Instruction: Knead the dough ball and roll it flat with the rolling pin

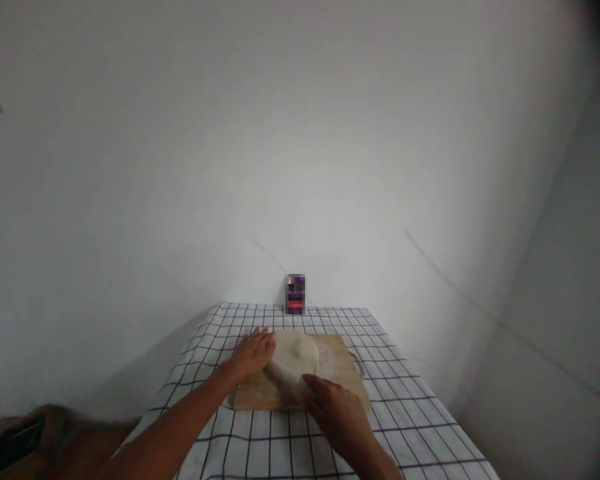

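A pale, flattened round of dough (295,352) lies on a wooden board (345,380) dusted with flour. My left hand (255,350) rests at the dough's left edge, its fingers stretched out and pointing away from me. At the near right edge is my right hand (334,403), with thumb and fingers closed on the rim of the dough. The fingertips of that hand are partly hidden. Along its near side the dough's edge looks slightly raised from the board.
Under the board, a white cloth with dark grid lines (260,440) covers the table. A dark box-shaped thing (295,293), blurred into blocks, stands at the far edge against the white wall (300,167). A curved handle (357,365) shows at the board's right side.
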### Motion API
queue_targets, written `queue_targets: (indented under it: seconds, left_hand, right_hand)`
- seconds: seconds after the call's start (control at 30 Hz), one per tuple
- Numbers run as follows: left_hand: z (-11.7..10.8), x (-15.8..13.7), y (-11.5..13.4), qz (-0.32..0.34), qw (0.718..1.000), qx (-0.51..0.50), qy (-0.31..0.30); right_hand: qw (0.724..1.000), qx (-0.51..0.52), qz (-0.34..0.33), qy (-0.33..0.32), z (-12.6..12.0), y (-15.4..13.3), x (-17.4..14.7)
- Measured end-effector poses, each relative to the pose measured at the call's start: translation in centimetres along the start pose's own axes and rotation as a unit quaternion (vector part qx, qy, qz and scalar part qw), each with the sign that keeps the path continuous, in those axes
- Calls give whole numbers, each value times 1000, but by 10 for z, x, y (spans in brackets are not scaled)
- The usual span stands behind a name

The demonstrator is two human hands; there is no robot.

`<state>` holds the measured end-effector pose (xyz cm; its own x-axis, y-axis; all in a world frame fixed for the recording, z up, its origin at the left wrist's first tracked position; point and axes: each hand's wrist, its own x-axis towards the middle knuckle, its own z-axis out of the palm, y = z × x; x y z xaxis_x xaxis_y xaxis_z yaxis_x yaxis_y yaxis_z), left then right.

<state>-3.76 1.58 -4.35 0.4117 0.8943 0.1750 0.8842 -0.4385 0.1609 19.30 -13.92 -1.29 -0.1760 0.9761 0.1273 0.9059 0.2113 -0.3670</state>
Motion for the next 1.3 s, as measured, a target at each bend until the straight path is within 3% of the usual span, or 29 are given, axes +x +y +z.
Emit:
queue_targets:
  seconds: [0.13, 0.27, 0.47, 0.7, 0.87, 1.07, 1.3]
  left_hand:
    - [4, -21, 12, 0, 1000, 11, -3]
    - [8, -16, 24, -22, 999, 21, 13]
    - [11, 3, 29, -79, 996, 32, 28]
    - [25, 5, 28, -100, 994, 33, 38]
    - [21, -5, 40, -87, 993, 28, 76]
    - [12, -16, 48, -44, 994, 27, 97]
    - [19, -24, 45, -8, 995, 27, 98]
  right_hand:
    - [996, -84, -2, -1, -29, 28, 10]
    - [994, -112, -9, 2, -40, 42, 36]
    - [990, -138, 4, 0, -34, 61, 93]
    - [993, -86, -73, -37, -11, 94, 134]
    - [995, -66, -73, -18, 0, 101, 127]
    - [993, -61, -84, 50, 6, 95, 101]
    - [992, -60, -82, 75, 9, 89, 73]
